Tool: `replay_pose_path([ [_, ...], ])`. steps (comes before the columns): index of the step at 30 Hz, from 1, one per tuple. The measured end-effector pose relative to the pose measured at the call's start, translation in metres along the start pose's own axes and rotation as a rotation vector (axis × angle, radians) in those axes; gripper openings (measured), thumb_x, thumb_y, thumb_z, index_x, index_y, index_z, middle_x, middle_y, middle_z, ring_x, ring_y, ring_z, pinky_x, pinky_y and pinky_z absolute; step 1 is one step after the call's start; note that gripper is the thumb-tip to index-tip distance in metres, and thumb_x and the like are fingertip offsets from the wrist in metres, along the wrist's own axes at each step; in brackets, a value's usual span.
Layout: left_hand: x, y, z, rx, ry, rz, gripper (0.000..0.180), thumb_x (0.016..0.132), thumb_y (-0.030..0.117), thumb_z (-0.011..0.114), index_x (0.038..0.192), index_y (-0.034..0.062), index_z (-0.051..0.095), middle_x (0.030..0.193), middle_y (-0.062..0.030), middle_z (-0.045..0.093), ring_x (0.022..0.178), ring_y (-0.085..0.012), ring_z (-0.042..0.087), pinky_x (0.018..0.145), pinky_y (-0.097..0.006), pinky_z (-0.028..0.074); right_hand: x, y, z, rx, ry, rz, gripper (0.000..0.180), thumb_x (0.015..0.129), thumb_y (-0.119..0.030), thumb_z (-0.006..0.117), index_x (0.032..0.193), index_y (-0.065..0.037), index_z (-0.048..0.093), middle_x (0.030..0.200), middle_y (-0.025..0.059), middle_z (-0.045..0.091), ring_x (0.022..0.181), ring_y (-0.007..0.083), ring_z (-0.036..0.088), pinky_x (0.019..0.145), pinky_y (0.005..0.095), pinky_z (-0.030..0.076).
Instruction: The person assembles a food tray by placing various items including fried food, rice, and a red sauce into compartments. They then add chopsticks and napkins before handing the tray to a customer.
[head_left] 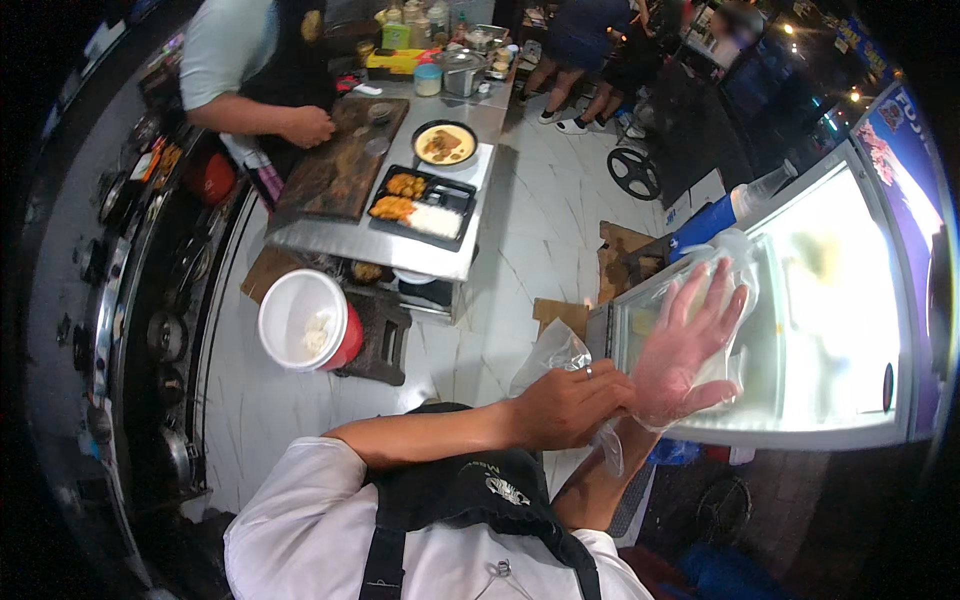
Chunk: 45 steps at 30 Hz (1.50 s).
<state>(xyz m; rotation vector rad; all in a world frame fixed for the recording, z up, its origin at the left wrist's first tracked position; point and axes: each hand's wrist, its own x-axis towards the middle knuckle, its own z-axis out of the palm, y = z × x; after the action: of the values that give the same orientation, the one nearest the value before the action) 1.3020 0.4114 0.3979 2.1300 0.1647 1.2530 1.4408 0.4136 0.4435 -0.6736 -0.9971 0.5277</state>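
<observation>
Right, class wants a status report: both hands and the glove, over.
Right hand open, fingers spread inside clear plastic glove. Left hand gripping glove cuff at right wrist. Chest freezer lid directly beneath; nothing in the way.

steel table (330,238) | black meal tray (422,205) | curry bowl (444,143) | white bucket (300,318) | chest freezer (830,300)

The right hand (690,350) is inside a thin glove (735,262), before the chest freezer (840,300) at the right. The left hand (565,405) touches its wrist. Far left, a tray (422,207) and bowl (444,143) lie on the counter (400,250); a bucket (305,320) stands below.
</observation>
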Motion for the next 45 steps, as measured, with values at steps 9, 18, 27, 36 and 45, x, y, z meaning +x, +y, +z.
replay_pose_path([
  [9, 0.124, -0.179, 0.060, 0.082, -0.043, 0.013, 0.033, 0.073, 0.001, 0.071, 0.104, 0.0091, 0.062, 0.103, -0.0054, 0.066, 0.088, -0.0268, 0.066, 0.064, -0.036, 0.056, 0.156, 0.118, -0.066, 0.865, 0.355, 0.305, 0.082, 0.097, -0.074, 0.029, 0.140, -0.010, 0.055, 0.142, 0.0262, 0.053, 0.134, 0.0478, 0.048, 0.117, 0.0592, 0.030],
  [18, 0.240, -0.331, 0.048, 0.172, 0.072, -0.284, 0.018, 0.078, -0.005, 0.063, 0.093, 0.0049, 0.059, 0.089, -0.0059, 0.064, 0.081, -0.0292, 0.063, 0.069, -0.037, 0.052, 0.305, 0.301, -0.126, 1.123, 0.027, 0.601, 0.091, 0.089, -0.081, 0.041, 0.154, -0.017, 0.041, 0.169, 0.0023, 0.014, 0.153, 0.0326, 0.015, 0.121, 0.0552, 0.008],
  [27, 0.344, -0.515, -0.011, 0.131, 0.231, -0.309, 0.025, 0.074, -0.010, 0.061, 0.095, 0.0032, 0.057, 0.090, -0.0112, 0.062, 0.083, -0.0334, 0.063, 0.073, -0.041, 0.052, 0.496, 0.446, -0.094, 1.008, 0.061, 0.624, 0.086, 0.091, -0.075, 0.044, 0.141, -0.005, 0.054, 0.155, 0.0179, 0.041, 0.146, 0.0326, 0.034, 0.119, 0.0503, 0.030],
  [36, 0.461, -0.638, -0.093, 0.266, 0.314, -0.358, 0.019, 0.080, -0.006, 0.063, 0.096, 0.0020, 0.058, 0.092, -0.0125, 0.062, 0.087, -0.0336, 0.063, 0.074, -0.040, 0.051, 0.662, 0.576, -0.042, 1.346, -0.283, 0.725, 0.109, 0.087, -0.086, 0.031, 0.160, -0.006, 0.020, 0.168, 0.0165, 0.010, 0.154, 0.0381, 0.007, 0.121, 0.0545, -0.005],
  [45, 0.534, -0.746, -0.128, 0.541, 0.619, -0.519, 0.028, 0.072, -0.011, 0.061, 0.096, 0.0024, 0.057, 0.092, -0.0113, 0.062, 0.088, -0.0330, 0.063, 0.074, -0.039, 0.051, 0.768, 0.693, 0.031, 0.975, -0.653, 0.926, 0.112, 0.080, -0.095, 0.024, 0.163, -0.021, 0.013, 0.170, 0.0078, 0.004, 0.155, 0.0344, 0.006, 0.120, 0.0573, -0.003],
])
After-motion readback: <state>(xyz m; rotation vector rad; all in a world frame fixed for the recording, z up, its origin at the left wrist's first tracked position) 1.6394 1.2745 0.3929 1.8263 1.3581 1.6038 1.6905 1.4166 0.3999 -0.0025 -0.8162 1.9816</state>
